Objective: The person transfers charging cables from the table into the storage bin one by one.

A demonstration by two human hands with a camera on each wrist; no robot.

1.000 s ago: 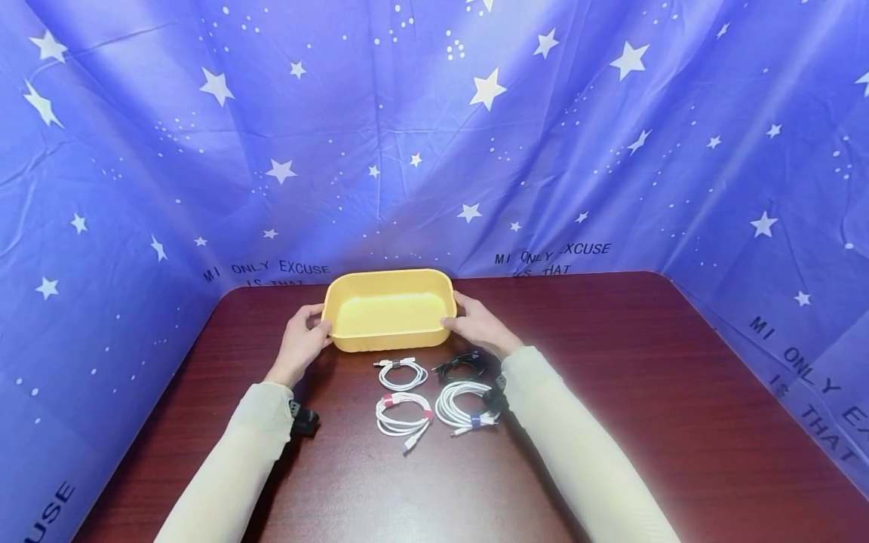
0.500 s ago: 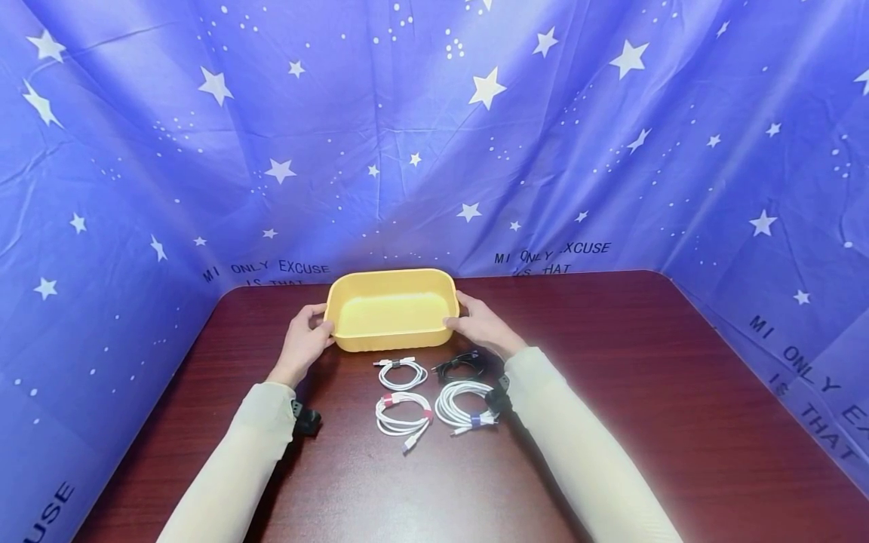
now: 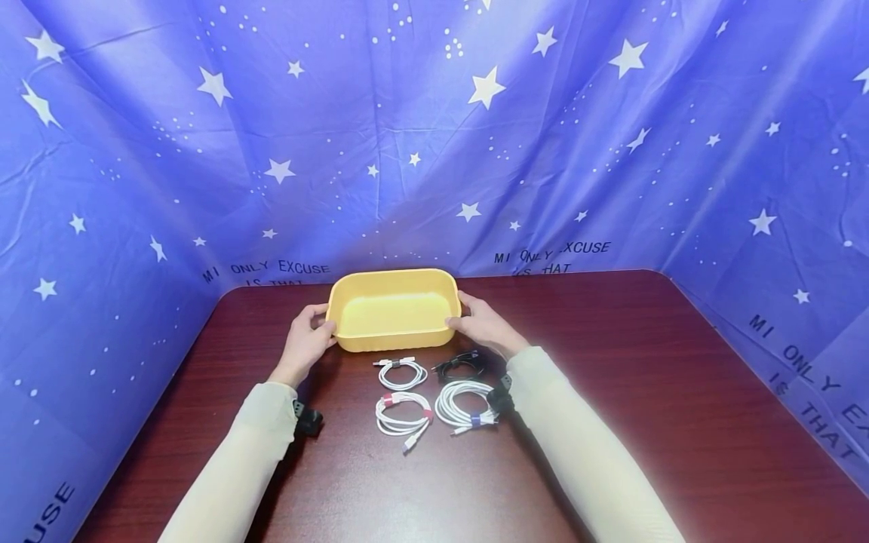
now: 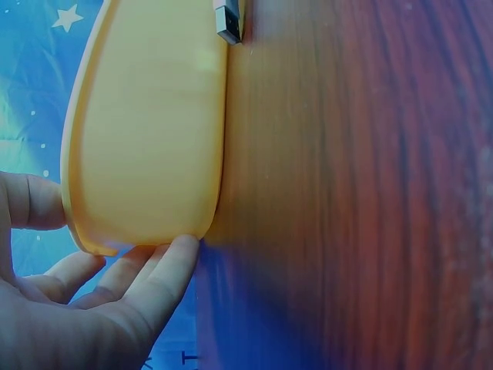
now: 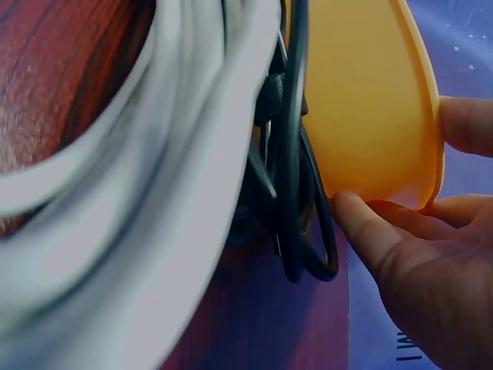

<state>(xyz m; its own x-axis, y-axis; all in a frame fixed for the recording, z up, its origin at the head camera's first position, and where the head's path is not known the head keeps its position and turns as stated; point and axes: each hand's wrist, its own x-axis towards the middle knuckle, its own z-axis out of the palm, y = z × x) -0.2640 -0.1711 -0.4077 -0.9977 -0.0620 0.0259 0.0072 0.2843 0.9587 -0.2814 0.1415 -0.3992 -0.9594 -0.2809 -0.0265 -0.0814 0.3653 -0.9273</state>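
Note:
A yellow plastic basin (image 3: 394,343), rectangular with rounded corners, sits at the back of the table with nothing inside. My left hand (image 3: 305,343) grips its left end; in the left wrist view the thumb (image 4: 35,202) lies against the rim and the fingers (image 4: 166,277) reach along the end wall. At the right end my right hand (image 3: 485,328) holds it likewise, with thumb and fingers (image 5: 370,231) on the plastic. Just in front lie coiled cables: a small white one (image 3: 402,375), a black one (image 3: 462,367), a white one with red ties (image 3: 403,415) and a thicker white one with a blue tie (image 3: 465,407).
Dark red wooden table (image 3: 611,422) extends to both sides and toward me. Behind and beside it hangs a blue curtain (image 3: 407,136) with white stars, close to the basin's back. The right wrist's black camera (image 3: 500,394) overlaps the thick white coil in the head view.
Both hands have shifted the basin slightly to the right along the table, keeping their grip on its ends. The cables lie where they were.

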